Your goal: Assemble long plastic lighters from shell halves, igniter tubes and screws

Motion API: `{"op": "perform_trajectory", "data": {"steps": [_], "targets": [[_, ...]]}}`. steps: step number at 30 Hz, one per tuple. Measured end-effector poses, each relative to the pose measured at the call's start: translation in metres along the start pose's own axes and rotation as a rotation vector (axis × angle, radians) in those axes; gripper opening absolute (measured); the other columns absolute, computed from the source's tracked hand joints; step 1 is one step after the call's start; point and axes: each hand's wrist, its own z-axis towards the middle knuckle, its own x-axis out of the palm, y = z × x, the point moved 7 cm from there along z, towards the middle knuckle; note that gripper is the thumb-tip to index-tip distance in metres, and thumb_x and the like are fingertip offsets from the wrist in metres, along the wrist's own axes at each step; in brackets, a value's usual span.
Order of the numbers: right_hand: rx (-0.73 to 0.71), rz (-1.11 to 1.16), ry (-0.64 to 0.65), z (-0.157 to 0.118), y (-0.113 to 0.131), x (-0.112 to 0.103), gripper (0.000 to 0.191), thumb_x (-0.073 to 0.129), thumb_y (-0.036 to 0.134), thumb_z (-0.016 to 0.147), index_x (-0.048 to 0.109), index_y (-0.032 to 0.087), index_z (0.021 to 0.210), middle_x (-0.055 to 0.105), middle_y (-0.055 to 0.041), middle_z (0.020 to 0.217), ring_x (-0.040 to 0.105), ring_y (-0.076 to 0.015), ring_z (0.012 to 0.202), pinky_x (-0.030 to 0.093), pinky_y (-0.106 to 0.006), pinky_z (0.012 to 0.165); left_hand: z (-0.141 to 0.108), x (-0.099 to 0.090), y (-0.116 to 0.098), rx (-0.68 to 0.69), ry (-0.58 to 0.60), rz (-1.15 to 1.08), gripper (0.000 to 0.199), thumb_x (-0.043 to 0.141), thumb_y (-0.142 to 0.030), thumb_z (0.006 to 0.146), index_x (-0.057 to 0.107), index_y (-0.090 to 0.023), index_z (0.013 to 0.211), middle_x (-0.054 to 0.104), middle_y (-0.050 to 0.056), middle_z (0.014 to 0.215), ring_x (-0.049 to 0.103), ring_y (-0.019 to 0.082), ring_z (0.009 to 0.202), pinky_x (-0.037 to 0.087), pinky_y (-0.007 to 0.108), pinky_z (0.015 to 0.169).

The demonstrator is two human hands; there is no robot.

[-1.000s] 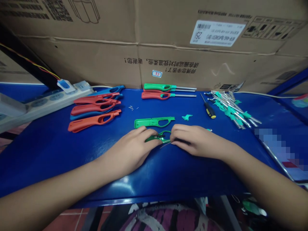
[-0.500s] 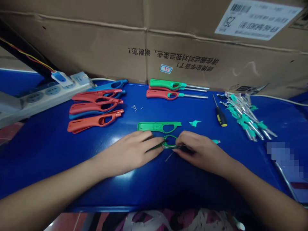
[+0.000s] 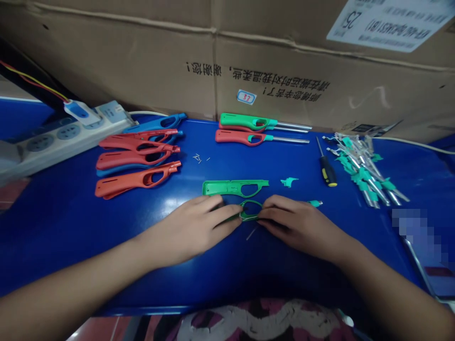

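Observation:
Both hands grip a green lighter casing half low over the blue table, its trigger loop showing between them. My left hand closes on the handle part, mostly hiding it. With fingers pinched, my right hand holds the other end of the loop; a teal tip sticks out beyond the knuckles. A thin wire hangs below the right fingertips. Just behind the hands lies another green casing half, hollow side up, with a small teal trigger to its right.
Red and blue lighter casings lie at left beside a power strip. Small screws are scattered near them. Lighters with metal tubes lie at the back, before a cardboard box. At right are a screwdriver and several nozzle assemblies.
My right fingers have shifted slightly and now pinch closer along the lower edge of the loop. The left hand keeps its hold. The camera view has moved a little.

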Motion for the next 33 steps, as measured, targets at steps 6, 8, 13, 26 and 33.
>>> {"op": "perform_trajectory", "data": {"steps": [6, 8, 13, 26, 33], "targets": [[-0.090, -0.026, -0.029, 0.000, 0.000, -0.004, 0.019, 0.051, 0.023, 0.102, 0.064, 0.020, 0.115, 0.067, -0.0060, 0.107, 0.066, -0.0142, 0.084, 0.050, -0.027, 0.068, 0.001, 0.003, 0.007, -0.020, -0.004, -0.162, 0.036, 0.049, -0.013, 0.097, 0.062, -0.015, 0.130, 0.066, 0.010, 0.130, 0.056, 0.024, 0.091, 0.051, 0.036, 0.076], [-0.099, -0.030, -0.022, -0.001, 0.000, -0.006, 0.020, 0.051, 0.022, 0.102, 0.065, 0.019, 0.116, 0.067, -0.0066, 0.108, 0.066, -0.0146, 0.085, 0.051, -0.027, 0.069, 0.001, 0.004, 0.006, -0.009, -0.010, -0.206, 0.036, 0.048, -0.012, 0.098, 0.062, -0.013, 0.131, 0.068, 0.009, 0.127, 0.055, 0.024, 0.092, 0.050, 0.036, 0.077], [-0.069, -0.008, 0.005, 0.000, -0.001, -0.005, 0.022, 0.048, 0.024, 0.103, 0.065, 0.019, 0.117, 0.067, -0.0078, 0.109, 0.067, -0.0150, 0.087, 0.052, -0.028, 0.072, 0.002, 0.008, 0.004, 0.014, 0.014, -0.243, 0.040, 0.047, -0.010, 0.097, 0.059, -0.015, 0.135, 0.069, 0.005, 0.129, 0.055, 0.025, 0.096, 0.050, 0.038, 0.079], [0.204, -0.287, -0.322, -0.012, -0.051, -0.058, 0.021, 0.059, 0.031, 0.095, 0.067, 0.023, 0.112, 0.062, -0.0117, 0.120, 0.065, -0.0225, 0.088, 0.052, -0.036, 0.069, 0.005, 0.009, 0.002, 0.025, 0.033, -0.074, 0.048, 0.052, -0.011, 0.094, 0.056, -0.021, 0.140, 0.063, 0.008, 0.136, 0.058, 0.024, 0.107, 0.051, 0.037, 0.088], [0.216, -0.150, -0.344, -0.010, -0.082, -0.053, 0.014, 0.064, 0.034, 0.089, 0.063, 0.020, 0.090, 0.063, -0.0054, 0.085, 0.059, -0.0166, 0.066, 0.049, -0.033, 0.063, 0.009, 0.008, -0.005, 0.008, 0.057, -0.014, 0.049, 0.053, -0.014, 0.094, 0.055, -0.021, 0.143, 0.058, 0.011, 0.140, 0.057, 0.027, 0.112, 0.051, 0.040, 0.089]]}}
